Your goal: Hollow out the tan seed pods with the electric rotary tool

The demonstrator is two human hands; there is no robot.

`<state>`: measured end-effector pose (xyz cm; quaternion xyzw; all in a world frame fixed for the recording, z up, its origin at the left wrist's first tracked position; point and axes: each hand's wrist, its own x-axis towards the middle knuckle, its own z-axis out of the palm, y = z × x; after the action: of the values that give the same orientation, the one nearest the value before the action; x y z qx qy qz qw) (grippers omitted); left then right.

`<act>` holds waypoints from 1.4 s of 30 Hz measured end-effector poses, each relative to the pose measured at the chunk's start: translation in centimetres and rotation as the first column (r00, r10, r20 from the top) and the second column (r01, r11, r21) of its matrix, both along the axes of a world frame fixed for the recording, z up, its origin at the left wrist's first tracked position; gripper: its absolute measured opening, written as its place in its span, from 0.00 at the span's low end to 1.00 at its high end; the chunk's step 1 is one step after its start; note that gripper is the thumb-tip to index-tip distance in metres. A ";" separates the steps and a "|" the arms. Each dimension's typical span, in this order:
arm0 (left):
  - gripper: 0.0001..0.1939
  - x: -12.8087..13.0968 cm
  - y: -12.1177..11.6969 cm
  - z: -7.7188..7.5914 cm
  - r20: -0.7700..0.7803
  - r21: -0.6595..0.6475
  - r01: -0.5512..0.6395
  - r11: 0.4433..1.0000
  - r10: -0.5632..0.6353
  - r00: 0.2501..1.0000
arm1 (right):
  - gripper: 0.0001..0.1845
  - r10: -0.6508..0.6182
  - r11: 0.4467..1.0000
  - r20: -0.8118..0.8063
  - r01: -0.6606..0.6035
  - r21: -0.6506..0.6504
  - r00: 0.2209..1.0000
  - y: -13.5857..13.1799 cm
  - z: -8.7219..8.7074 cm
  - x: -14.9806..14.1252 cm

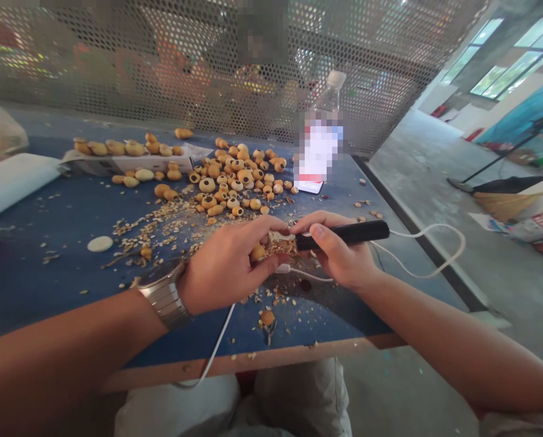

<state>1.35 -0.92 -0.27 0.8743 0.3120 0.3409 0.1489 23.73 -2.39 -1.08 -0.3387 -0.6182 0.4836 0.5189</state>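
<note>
My left hand (226, 261), wearing a metal-band watch (162, 294), is curled around a small tan gourd (257, 251), mostly hidden by the fingers. My right hand (348, 267) grips a black pen-shaped power tool (344, 235) with a white cord (440, 227) at its rear end. The tool's front end points toward the gourd, and the fingertips of both hands nearly meet there. Whether the tip touches the gourd is hidden. Below the hands lies a white cable plug (282, 268). Seeds and scraps (278, 297) litter the blue tabletop (71, 261).
Beyond my hands is a pile of small gourds (219, 164), many with cut holes. More gourds line a flat box (130, 162). A lit phone (317, 152) leans by a clear bottle (330, 97). A perforated metal screen (184, 79) bounds the back; a white disc (99, 244) lies left.
</note>
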 end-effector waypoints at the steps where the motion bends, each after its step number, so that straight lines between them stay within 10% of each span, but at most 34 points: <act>1: 0.14 0.0 0.0 0.0 0.001 -0.004 -0.002 1.000 0.002 1.000 | 0.11 0.000 1.000 0.001 0.000 0.004 1.000 0.0 0.0 0.0; 14: 0.27 -0.5 1.3 0.1 -0.094 -0.161 -0.044 0.986 0.029 0.995 | 0.14 -0.046 0.998 -0.126 0.039 -0.054 0.991 0.8 0.4 0.6; 24: 0.23 -1.1 3.3 -0.4 -0.138 0.101 0.021 0.995 -0.007 0.990 | 0.15 -0.071 0.993 -0.120 0.058 -0.106 0.990 1.4 0.4 0.7; 34: 0.10 -0.4 1.9 0.0 0.067 0.000 0.062 0.998 -0.062 0.996 | 0.27 0.113 0.960 -0.003 -0.110 -0.258 0.994 0.9 0.2 0.2; 37: 0.08 -0.7 2.3 0.1 0.083 0.078 -0.025 0.997 0.019 0.996 | 0.29 0.263 0.944 0.267 -0.190 -0.271 0.927 0.4 0.7 0.4; 40: 0.08 -1.0 2.6 0.0 0.072 0.111 -0.069 0.991 0.061 0.996 | 0.18 0.213 0.959 0.603 -0.281 0.020 0.769 -0.5 1.7 0.5; 42: 0.09 -1.0 2.5 -0.1 0.056 0.123 -0.064 0.990 0.057 0.997 | 0.11 -0.032 0.874 0.591 -0.264 0.407 0.806 -1.0 2.4 0.4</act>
<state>0.37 1.57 -0.33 0.8627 0.3125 0.3869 0.0919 24.11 -3.39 1.27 -0.2936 -0.8651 0.2236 0.3397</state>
